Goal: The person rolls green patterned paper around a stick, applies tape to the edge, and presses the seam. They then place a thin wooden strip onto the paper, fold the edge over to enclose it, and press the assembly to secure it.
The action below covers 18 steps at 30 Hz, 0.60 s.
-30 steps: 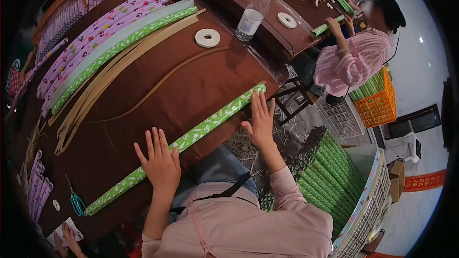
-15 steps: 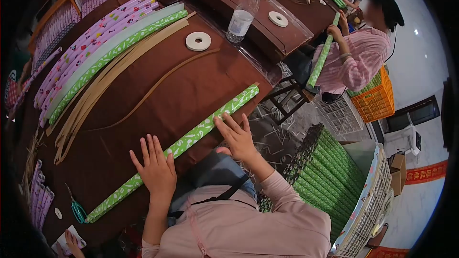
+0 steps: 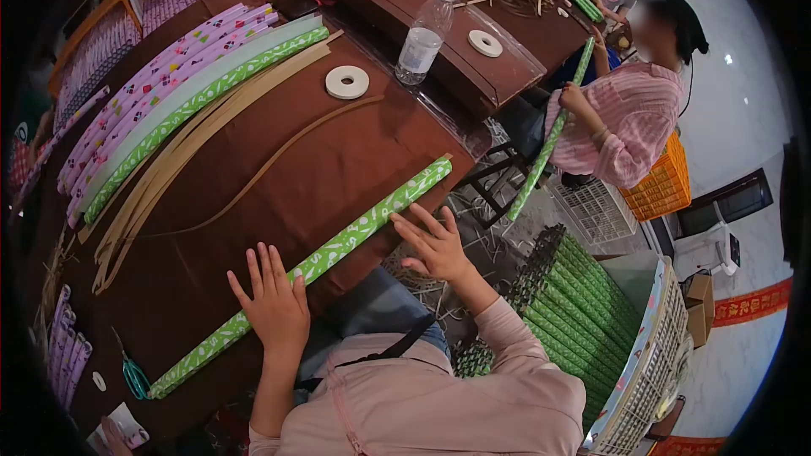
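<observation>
A long green patterned roll (image 3: 338,245) lies diagonally across the brown table (image 3: 211,253), with a bit of tan strip showing at its upper end. My left hand (image 3: 274,300) rests on the lower half of the roll, fingers spread and nothing gripped. At the roll's near side, further up, my right hand (image 3: 435,245) has its fingers apart, the fingertips at or just beside the roll. Scissors with teal handles (image 3: 135,376) lie by the roll's lower end.
Purple patterned sheets (image 3: 160,93), tan strips (image 3: 211,118), a white tape ring (image 3: 347,82) and a bottle (image 3: 422,38) are on the tables. A co-worker (image 3: 625,110) holds another green roll (image 3: 553,131). Green rolls (image 3: 583,312) fill a crate at the right.
My right hand has moved slightly right and down, off the top of the roll to its near side. The co-worker's green roll has shifted down and left.
</observation>
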Available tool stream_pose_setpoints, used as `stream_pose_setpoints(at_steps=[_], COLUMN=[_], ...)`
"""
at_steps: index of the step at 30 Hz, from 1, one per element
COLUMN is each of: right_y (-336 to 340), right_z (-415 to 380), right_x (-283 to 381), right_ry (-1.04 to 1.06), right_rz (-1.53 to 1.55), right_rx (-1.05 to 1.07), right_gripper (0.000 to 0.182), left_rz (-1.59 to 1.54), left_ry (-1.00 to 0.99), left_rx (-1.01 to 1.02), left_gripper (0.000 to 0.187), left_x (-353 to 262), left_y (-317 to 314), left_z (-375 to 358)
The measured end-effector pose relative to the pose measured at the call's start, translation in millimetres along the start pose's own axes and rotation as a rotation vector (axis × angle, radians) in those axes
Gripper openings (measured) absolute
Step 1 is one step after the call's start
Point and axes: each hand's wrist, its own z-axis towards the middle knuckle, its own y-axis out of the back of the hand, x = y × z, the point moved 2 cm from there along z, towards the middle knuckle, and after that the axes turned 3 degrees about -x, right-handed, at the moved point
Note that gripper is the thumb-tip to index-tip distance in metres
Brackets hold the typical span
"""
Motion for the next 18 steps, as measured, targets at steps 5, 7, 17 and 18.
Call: stream_pose_setpoints(at_steps=[5,7,17,18], right_y=[-1.1,-4.5,-0.1,5.8], right_z=[16.1,16.2,-24.4,-18.4], right_x=[7.2,6.2,-72.2,-66.5], right_ry=[-0.064,-0.068,-0.61,-0.586], right_rz=[0.169,0.153,0.003,0.02], right_rx=[0.011,0.025,-0.193,-0.212], right_gripper=[0.068,0.069,0.074,0.076], left_rz=[0.013,0.018,0.017,0.019], left_ry=[-0.013,-0.015,-0.013,-0.008], left_rx=[-0.004,-0.011,-0.004,-0.002], left_gripper=[0.057,0.056,0.055,0.055], left_x=[0.4,0.8,0.3,0.0], left_y=[-1.2,-1.3,-1.7,-2.1], left_z=[0.1,1.1,0.9,0.5])
